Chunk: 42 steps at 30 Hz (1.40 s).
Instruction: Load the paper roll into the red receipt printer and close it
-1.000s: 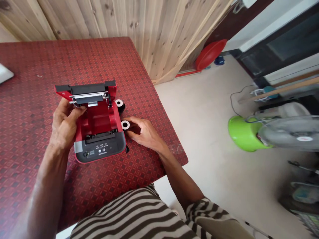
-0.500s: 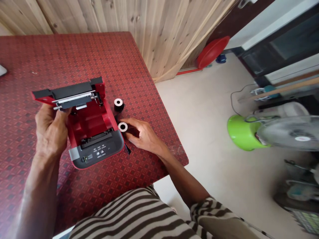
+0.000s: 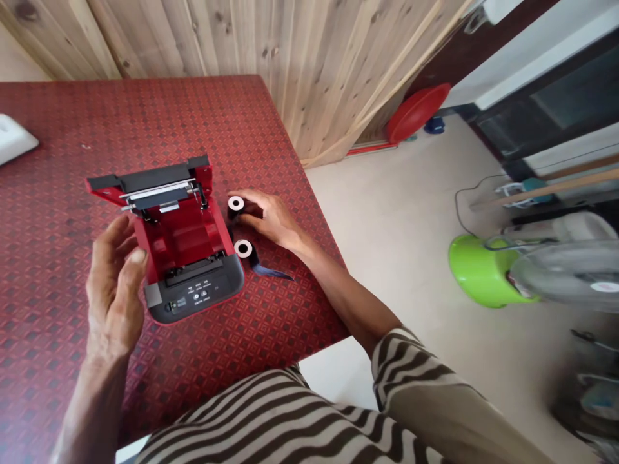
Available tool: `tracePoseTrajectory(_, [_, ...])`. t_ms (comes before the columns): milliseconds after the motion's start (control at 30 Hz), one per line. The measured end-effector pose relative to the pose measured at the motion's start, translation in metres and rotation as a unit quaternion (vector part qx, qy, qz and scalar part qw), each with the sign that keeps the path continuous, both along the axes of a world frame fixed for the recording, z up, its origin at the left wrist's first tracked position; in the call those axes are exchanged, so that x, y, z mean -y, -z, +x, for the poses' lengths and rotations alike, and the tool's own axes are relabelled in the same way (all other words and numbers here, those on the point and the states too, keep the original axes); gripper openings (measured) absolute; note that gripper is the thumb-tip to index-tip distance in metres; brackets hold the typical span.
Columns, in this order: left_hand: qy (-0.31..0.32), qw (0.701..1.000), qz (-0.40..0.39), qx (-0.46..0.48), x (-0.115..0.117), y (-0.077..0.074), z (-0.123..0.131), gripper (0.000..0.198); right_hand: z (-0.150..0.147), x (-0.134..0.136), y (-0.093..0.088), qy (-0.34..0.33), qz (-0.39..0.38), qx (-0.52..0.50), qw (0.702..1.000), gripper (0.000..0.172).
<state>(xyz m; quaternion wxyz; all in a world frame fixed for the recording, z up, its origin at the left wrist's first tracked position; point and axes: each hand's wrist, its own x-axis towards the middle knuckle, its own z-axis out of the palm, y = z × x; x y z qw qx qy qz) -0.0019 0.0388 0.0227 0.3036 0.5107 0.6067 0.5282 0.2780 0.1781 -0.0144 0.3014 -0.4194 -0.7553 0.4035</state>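
Note:
A red and black label printer (image 3: 196,283) sits on the table with its lid (image 3: 155,177) raised and its red inner bay bare. My left hand (image 3: 116,277) is at the printer's left side, fingers loosely curved and thumb apart, holding nothing. To the right of the printer stand two upright rolls of black ribbon with pale ring-shaped ends. The far ribbon roll (image 3: 236,205) lies between the thumb and fingers of my right hand (image 3: 271,219). Nearer me is the other ribbon roll (image 3: 244,249), a loose dark strip (image 3: 273,272) trailing from it to the right.
The red patterned table (image 3: 232,129) ends close to my right arm. A white object (image 3: 14,138) lies at its far left. Beyond is a wooden plank wall (image 3: 242,38). On the floor are a red basin (image 3: 418,113) and a fan with a green base (image 3: 476,270).
My right hand has moved from the near ribbon roll to the far one, and the near roll's loose strip now stretches right. My left hand has let go of the printer's lid.

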Motion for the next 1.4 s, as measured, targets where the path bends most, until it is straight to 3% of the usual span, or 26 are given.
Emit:
tracePoseTrajectory(133, [-0.02,0.999,-0.028,0.026,0.018,0.008,-0.004,0.058,-0.013,-0.005,0.0,0.016,-0.001,-0.02,1.0,0.031])
tracePoseTrajectory(300, [-0.012,0.998,-0.043,0.045,0.028,0.009,0.001,0.057,-0.015,-0.002,-0.012,0.116,0.035,-0.091,0.988,0.034])
tracePoseTrajectory(400, [0.002,0.995,-0.057,0.077,0.033,0.007,0.009,0.058,-0.012,0.001,-0.027,0.139,0.063,-0.111,0.982,0.035])
tracePoseTrajectory(500, [0.0,0.994,-0.065,0.088,0.036,0.006,0.013,0.057,-0.002,0.014,-0.058,0.097,0.084,-0.104,0.986,0.036])
tracePoseTrajectory(600, [0.004,0.994,-0.069,0.081,0.038,0.006,0.013,0.061,0.005,0.035,-0.101,-0.01,0.122,-0.076,0.99,0.035])
tracePoseTrajectory(667, [0.009,0.994,-0.069,0.08,0.038,0.006,0.013,0.062,0.0,0.05,-0.126,-0.089,0.136,-0.024,0.986,0.032])
tracePoseTrajectory(733, [0.008,0.995,-0.067,0.079,0.037,0.005,0.014,0.062,-0.017,0.061,-0.139,-0.122,0.17,0.058,0.976,0.029])
tracePoseTrajectory(833, [0.0,0.995,-0.063,0.081,0.036,0.002,0.017,0.063,-0.056,0.07,-0.137,-0.14,0.214,0.215,0.943,0.019])
tracePoseTrajectory(1000, [-0.004,0.993,-0.076,0.092,0.037,0.0,0.02,0.066,-0.101,0.066,-0.115,-0.139,0.209,0.376,0.892,0.027])
tracePoseTrajectory(1233, [-0.005,0.989,-0.083,0.123,0.036,0.003,0.021,0.063,-0.109,0.047,-0.105,-0.16,0.2,0.439,0.861,0.021])
tracePoseTrajectory(1400, [0.0,0.988,-0.091,0.128,0.037,0.003,0.019,0.068,-0.107,0.048,-0.106,-0.172,0.153,0.418,0.879,0.02])
